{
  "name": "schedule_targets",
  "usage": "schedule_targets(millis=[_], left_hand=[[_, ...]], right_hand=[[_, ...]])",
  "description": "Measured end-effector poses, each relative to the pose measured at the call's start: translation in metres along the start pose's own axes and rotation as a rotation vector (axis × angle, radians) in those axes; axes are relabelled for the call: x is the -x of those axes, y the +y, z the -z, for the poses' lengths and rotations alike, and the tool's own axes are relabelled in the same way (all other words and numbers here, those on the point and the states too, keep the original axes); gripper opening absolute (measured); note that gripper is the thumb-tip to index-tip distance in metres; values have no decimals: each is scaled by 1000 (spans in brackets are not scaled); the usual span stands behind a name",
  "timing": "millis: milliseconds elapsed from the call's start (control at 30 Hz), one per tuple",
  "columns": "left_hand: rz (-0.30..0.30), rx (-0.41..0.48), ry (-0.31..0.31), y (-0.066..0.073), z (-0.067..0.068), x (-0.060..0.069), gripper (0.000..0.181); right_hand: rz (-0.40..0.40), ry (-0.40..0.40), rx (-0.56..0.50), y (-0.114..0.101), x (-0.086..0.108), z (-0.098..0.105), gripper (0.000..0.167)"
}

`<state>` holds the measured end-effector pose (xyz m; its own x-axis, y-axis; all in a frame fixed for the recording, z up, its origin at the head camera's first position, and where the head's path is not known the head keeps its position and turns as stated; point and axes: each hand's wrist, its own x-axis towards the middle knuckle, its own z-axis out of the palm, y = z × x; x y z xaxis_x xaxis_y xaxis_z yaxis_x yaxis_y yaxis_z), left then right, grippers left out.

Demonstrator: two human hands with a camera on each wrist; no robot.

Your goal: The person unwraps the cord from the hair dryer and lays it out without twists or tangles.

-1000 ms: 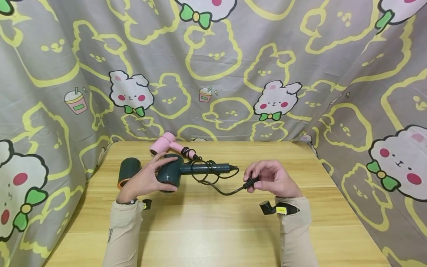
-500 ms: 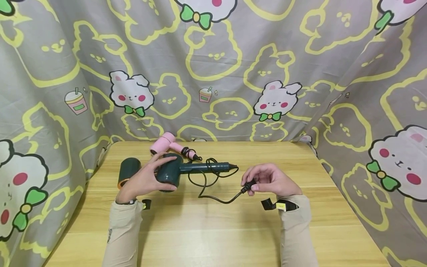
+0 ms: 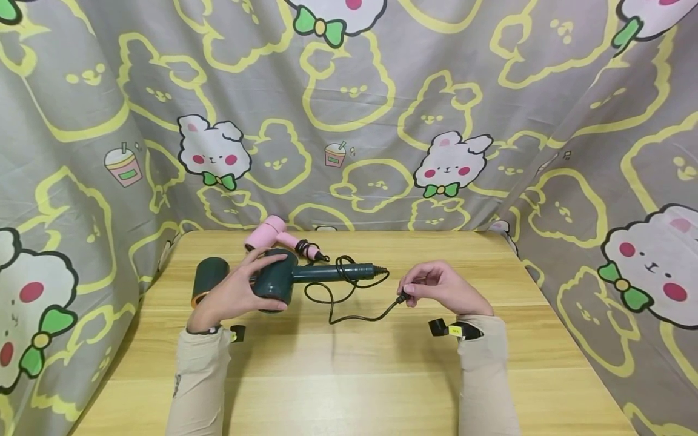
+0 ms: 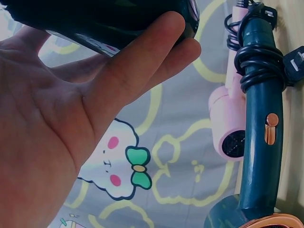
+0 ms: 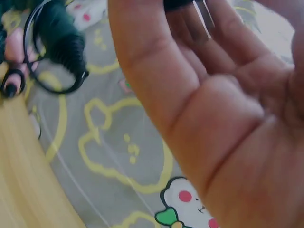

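My left hand (image 3: 234,293) grips the barrel of a dark green hair dryer (image 3: 275,281), thumb on the near side and fingers over the far side. Its handle points right, with a loose loop of black cord (image 3: 357,318) still around it. At the cord's end, my right hand (image 3: 444,287) pinches the black plug (image 3: 402,297); its metal prongs (image 5: 203,21) show among the fingers in the right wrist view. Left of my left hand lies a second dark green hair dryer (image 3: 211,277) with a copper rim. The left wrist view shows its handle (image 4: 261,133), wrapped in cord.
Behind the held dryer lies a pink hair dryer (image 3: 267,233), its cord wound on the handle. Everything is on or over a wooden table (image 3: 349,375). A patterned curtain (image 3: 371,139) encloses the back and both sides.
The cord has loosened from the handle and spread into wider curves in front of it. My right hand dipped slightly left, then rose back with the plug. My left hand has barely moved.
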<state>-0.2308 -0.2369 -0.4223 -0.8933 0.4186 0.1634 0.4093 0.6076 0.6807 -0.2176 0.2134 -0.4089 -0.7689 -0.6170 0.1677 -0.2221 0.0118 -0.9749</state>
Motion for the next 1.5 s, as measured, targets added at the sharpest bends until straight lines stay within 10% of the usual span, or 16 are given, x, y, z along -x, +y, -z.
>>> schedule_targets(millis=[333, 667, 1133, 1500], left_hand=[[-8, -1, 8, 0, 2, 2, 97], [-10, 0, 8, 3, 3, 2, 97], [-19, -11, -9, 6, 1, 3, 97], [-37, -28, -31, 12, 2, 2, 97]], right_hand=[[-244, 126, 86, 11, -10, -1, 26], [-326, 226, 266, 30, -23, -6, 23], [-368, 432, -23, 58, -47, -25, 25], [-368, 591, -31, 69, -54, -27, 14]])
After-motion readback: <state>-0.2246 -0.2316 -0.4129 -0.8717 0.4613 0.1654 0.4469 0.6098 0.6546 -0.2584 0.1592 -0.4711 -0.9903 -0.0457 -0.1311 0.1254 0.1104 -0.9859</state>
